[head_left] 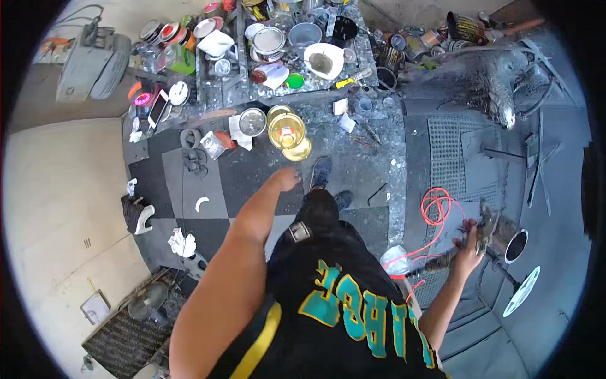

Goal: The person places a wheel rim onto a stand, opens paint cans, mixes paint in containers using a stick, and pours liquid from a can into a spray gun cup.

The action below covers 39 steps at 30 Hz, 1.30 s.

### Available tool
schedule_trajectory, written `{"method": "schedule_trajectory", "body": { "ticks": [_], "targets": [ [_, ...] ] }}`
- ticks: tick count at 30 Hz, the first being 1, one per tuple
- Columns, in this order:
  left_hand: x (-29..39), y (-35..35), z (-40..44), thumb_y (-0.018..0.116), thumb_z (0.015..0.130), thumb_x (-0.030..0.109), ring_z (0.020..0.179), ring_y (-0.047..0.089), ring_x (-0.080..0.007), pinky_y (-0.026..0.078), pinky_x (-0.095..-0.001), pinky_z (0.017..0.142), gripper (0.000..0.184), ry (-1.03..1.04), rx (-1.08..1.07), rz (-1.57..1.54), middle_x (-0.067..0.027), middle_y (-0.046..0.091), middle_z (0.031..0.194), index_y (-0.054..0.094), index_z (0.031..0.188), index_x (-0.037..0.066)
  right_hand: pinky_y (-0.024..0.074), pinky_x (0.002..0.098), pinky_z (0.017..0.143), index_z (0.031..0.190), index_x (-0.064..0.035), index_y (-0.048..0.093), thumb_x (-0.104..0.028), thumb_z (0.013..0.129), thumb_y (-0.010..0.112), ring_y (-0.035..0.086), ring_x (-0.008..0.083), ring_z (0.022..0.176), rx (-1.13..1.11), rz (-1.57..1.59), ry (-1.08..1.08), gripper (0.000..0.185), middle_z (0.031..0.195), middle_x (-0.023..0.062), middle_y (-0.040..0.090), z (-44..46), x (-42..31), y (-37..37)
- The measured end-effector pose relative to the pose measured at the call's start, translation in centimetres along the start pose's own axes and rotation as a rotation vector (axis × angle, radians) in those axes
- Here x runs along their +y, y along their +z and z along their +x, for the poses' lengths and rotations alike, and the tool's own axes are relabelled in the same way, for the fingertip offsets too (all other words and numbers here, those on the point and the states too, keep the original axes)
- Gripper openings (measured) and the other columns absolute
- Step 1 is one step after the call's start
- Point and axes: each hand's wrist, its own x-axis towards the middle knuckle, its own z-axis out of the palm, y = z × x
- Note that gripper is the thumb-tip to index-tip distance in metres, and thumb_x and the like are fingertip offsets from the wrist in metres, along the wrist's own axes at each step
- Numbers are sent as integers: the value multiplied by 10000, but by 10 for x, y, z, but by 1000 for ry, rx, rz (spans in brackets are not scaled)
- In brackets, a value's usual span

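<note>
My right hand (468,249) is out to the right, its fingers wrapped round a grimy metal spray gun (487,228). Beside the gun is a grey metal cylinder (508,243) with a dark round opening; whether the two are joined I cannot tell. A dark, dirty hose (432,263) runs toward this hand and meets a coiled red air hose (435,205). My left hand (287,179) hangs in front of me, fingers curled in, with nothing visible in it. Just beyond it are shiny gold can lids (297,150) and a gold-topped can (287,131).
A paint-splattered workbench (227,88) holds several cans, cups and a white bowl (324,61). A phone (158,108) lies at the left. Crumpled paper (182,242) is on the checkered floor mat (205,180). A white perforated disc (522,292) stands at the right.
</note>
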Motion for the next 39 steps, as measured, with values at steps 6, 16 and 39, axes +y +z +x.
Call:
{"method": "schedule_trajectory", "body": {
  "ticks": [6,16,39],
  "targets": [
    [-18,-16,104,628,930,342,1184,632,-393,525,-485,976,438,-109,96,-26,-212,646,1301,639,1272,69,498,258,580,1334,-60,621,-271,990,645,649,119,953,-57,-44,348,404,1189,38,681,-51,-2,19],
    [-24,-67,158,485,975,252,1432,442,-272,481,-420,1082,480,-373,297,120,-102,447,1560,506,1445,158,555,255,536,1227,-43,601,-128,1003,633,660,123,828,-354,34,587,241,1055,64,678,-117,14,74],
    [204,-27,-109,733,826,193,875,674,-374,519,-500,763,185,439,714,137,-147,658,872,604,870,68,463,442,1052,1475,-26,472,-312,874,738,569,421,1285,-1144,-411,2,717,1371,260,603,-105,150,48]
  ]
}}
